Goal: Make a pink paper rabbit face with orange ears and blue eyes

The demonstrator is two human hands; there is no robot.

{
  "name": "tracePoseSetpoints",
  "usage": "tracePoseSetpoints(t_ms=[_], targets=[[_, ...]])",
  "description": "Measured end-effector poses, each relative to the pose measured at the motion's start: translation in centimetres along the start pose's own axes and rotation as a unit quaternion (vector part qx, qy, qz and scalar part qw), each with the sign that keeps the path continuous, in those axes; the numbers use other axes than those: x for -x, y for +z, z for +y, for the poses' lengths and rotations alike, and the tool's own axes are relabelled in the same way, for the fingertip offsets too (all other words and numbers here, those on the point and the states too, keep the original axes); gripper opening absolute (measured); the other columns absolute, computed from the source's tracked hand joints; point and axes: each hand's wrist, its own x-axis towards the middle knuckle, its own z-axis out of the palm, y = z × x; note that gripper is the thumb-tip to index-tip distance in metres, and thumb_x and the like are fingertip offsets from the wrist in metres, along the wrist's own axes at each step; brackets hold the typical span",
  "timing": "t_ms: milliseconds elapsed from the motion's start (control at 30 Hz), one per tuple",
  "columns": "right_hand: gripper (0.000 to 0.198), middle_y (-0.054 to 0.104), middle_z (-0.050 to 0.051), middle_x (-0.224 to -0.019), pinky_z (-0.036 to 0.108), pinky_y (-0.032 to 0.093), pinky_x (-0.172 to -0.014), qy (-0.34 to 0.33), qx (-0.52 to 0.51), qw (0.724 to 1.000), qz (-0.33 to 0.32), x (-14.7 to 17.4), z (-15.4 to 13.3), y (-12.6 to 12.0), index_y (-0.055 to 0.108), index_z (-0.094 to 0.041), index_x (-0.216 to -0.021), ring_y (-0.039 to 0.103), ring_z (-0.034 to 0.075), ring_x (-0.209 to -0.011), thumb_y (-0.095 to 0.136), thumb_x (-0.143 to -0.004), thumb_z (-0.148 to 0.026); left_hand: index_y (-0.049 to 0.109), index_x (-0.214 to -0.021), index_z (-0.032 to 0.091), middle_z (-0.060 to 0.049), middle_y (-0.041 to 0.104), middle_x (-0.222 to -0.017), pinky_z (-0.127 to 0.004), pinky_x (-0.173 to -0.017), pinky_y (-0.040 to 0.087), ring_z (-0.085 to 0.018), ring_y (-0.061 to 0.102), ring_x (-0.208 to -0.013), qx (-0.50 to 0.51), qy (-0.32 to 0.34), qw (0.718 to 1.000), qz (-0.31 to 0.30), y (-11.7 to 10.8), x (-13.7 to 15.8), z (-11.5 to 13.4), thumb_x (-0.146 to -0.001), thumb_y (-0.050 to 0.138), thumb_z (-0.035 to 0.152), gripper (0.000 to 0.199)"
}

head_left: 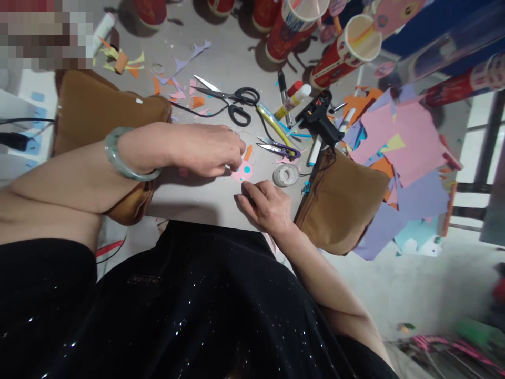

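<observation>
A small round pink paper cut-out (244,172) with blue dots and an orange strip (248,152) at its top lies on the table between my hands. My left hand (209,150), a jade-coloured bangle (118,152) on its wrist, reaches over from the left. Its fingers are pinched together at the cut-out's left edge; whatever is between the fingertips is hidden. My right hand (271,206) rests below, fingers curled, an index fingertip holding the cut-out's lower edge. To the right lie a roll of clear tape (285,175) and small purple-handled scissors (279,148).
Black-handled scissors (236,100), glue sticks (292,101) and a black glue gun (321,118) lie beyond my hands. Brown pouches (106,105) flank the work area. Coloured paper sheets (414,137) pile at right. Red paper cups (343,52) stand at the back.
</observation>
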Motion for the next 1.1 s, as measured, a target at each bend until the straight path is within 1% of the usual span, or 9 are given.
tracePoseSetpoints(t_ms=[67, 133, 300, 467, 600, 700, 833, 967, 1100], targets=[[0.036, 0.067, 0.007, -0.088, 0.031, 0.039, -0.060, 0.001, -0.003, 1.000, -0.004, 0.0, 0.0, 0.0, 0.074, -0.016, -0.120, 0.055, 0.015, -0.068, 0.053, -0.104, -0.041, 0.078, -0.082, 0.026, -0.004, 0.074, -0.088, -0.032, -0.080, 0.049, -0.020, 0.067, -0.082, -0.019, 0.022, 0.999, -0.036, -0.5, -0.2, 0.4, -0.085, 0.057, 0.020, 0.021], [0.036, 0.067, 0.007, -0.086, 0.031, 0.039, -0.060, -0.006, -0.003, 1.000, 0.009, -0.1, -0.1, -0.1, 0.075, -0.015, -0.117, 0.055, 0.015, -0.068, 0.054, -0.104, -0.041, 0.079, -0.090, 0.027, -0.004, 0.073, -0.090, -0.033, -0.083, 0.048, -0.020, 0.067, -0.084, -0.025, 0.032, 0.998, -0.046, -0.8, -0.2, 0.8, -0.088, 0.056, 0.021, 0.024], [0.038, 0.065, 0.006, -0.084, 0.031, 0.037, -0.059, -0.010, 0.008, 1.000, 0.010, -0.2, -0.2, -0.1, 0.076, -0.015, -0.115, 0.055, 0.015, -0.067, 0.052, -0.105, -0.042, 0.081, -0.098, 0.026, -0.005, 0.069, -0.086, -0.036, -0.077, 0.042, -0.020, 0.062, -0.076, -0.079, 0.060, 0.992, -0.076, -0.5, -0.1, 1.9, -0.094, 0.051, 0.019, 0.031], [0.038, 0.065, 0.006, -0.084, 0.031, 0.037, -0.060, -0.007, 0.002, 1.000, 0.009, -0.2, -0.1, 0.1, 0.075, -0.015, -0.114, 0.053, 0.015, -0.066, 0.051, -0.105, -0.044, 0.078, -0.096, 0.023, -0.006, 0.070, -0.086, -0.035, -0.075, 0.039, -0.020, 0.061, -0.077, -0.121, 0.058, 0.984, -0.118, -0.2, -0.3, 2.5, -0.089, 0.048, 0.008, 0.034], [0.036, 0.066, 0.006, -0.085, 0.030, 0.038, -0.061, 0.009, -0.019, 1.000, 0.003, -0.1, -0.1, 0.1, 0.074, -0.016, -0.116, 0.054, 0.015, -0.068, 0.054, -0.103, -0.044, 0.079, -0.097, 0.023, -0.005, 0.070, -0.086, -0.034, -0.076, 0.041, -0.020, 0.062, -0.079, -0.080, 0.062, 0.989, -0.110, -0.3, -0.5, 1.6, -0.087, 0.053, 0.011, 0.031], [0.033, 0.067, 0.006, -0.084, 0.030, 0.040, -0.062, 0.015, -0.029, 0.999, 0.020, -0.2, -0.1, 0.1, 0.073, -0.014, -0.113, 0.055, 0.015, -0.068, 0.054, -0.103, -0.040, 0.080, -0.099, 0.023, -0.005, 0.072, -0.088, -0.032, -0.080, 0.044, -0.018, 0.064, -0.079, -0.007, 0.051, 0.997, -0.053, -0.4, -0.7, 0.4, -0.087, 0.054, 0.014, 0.031], [0.034, 0.068, 0.007, -0.086, 0.030, 0.039, -0.061, 0.016, -0.022, 0.999, 0.028, -0.3, -0.2, 0.2, 0.072, -0.014, -0.117, 0.055, 0.015, -0.067, 0.054, -0.103, -0.040, 0.080, -0.093, 0.022, -0.005, 0.075, -0.093, -0.030, -0.078, 0.046, -0.018, 0.067, -0.085, 0.025, -0.021, 0.997, 0.070, -0.1, -1.0, -0.9, -0.083, 0.055, 0.014, 0.027], [0.034, 0.068, 0.007, -0.089, 0.030, 0.037, -0.060, 0.018, -0.006, 1.000, 0.009, -0.4, -0.1, 0.4, 0.073, -0.016, -0.113, 0.054, 0.015, -0.066, 0.053, -0.103, -0.041, 0.078, -0.094, 0.018, -0.008, 0.075, -0.100, -0.034, -0.084, 0.049, -0.020, 0.067, -0.093, 0.039, -0.108, 0.974, 0.195, 0.1, -1.2, -1.0, -0.083, 0.049, 0.016, 0.031], [0.034, 0.067, 0.007, -0.086, 0.029, 0.037, -0.060, 0.000, -0.021, 0.999, 0.040, -0.4, 0.0, 0.4, 0.071, -0.014, -0.116, 0.055, 0.015, -0.067, 0.051, -0.104, -0.038, 0.074, -0.107, 0.015, -0.008, 0.073, -0.110, -0.033, -0.092, 0.050, -0.015, 0.061, -0.097, 0.064, -0.195, 0.940, 0.272, -1.6, -0.8, 0.0, -0.090, 0.042, 0.022, 0.037]])
